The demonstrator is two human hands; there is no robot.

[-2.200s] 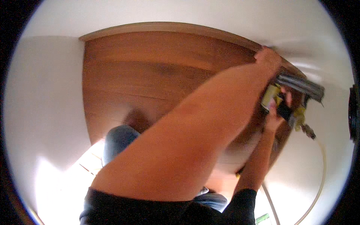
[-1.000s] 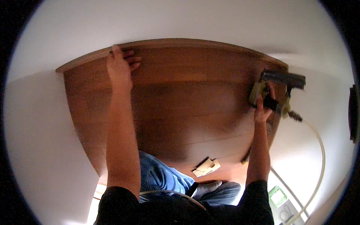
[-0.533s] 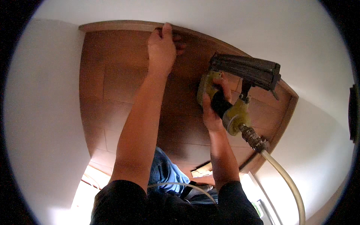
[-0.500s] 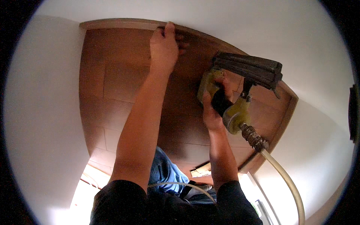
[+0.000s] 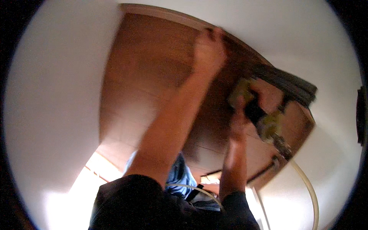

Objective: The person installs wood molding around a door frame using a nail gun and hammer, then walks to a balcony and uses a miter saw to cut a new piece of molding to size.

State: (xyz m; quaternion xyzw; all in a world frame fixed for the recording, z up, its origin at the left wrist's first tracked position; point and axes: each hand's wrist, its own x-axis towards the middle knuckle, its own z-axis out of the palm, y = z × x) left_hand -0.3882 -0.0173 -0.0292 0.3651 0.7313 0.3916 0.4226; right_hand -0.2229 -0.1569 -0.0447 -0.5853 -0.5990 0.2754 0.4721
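Observation:
At the far wall, my left hand (image 5: 209, 53) has its fingers curled against the top of a brown wooden baseboard (image 5: 165, 14); motion blurs the fingertips. My right hand (image 5: 239, 119) is wrapped round the black grip of a yellow-green pneumatic nail gun (image 5: 239, 94). The gun's long dark magazine (image 5: 291, 88) lies close along the baseboard, right of my left hand. Its nose is in shadow, so I cannot tell if it touches the board. A pale air hose (image 5: 306, 180) runs from the coupling at the handle's end toward the lower right.
Brown plank flooring (image 5: 142, 53) spreads beneath my arms, between a white wall (image 5: 57, 96) at left and white walls ahead and right. Another baseboard runs along the right side. A small pale piece (image 5: 211, 177) lies near my legs (image 5: 182, 172). A stretch of hose crosses my lap.
My left hand has slid rightward along the baseboard in the picture. The nail gun and my right hand have shifted right and slightly down, while the whole view has turned somewhat.

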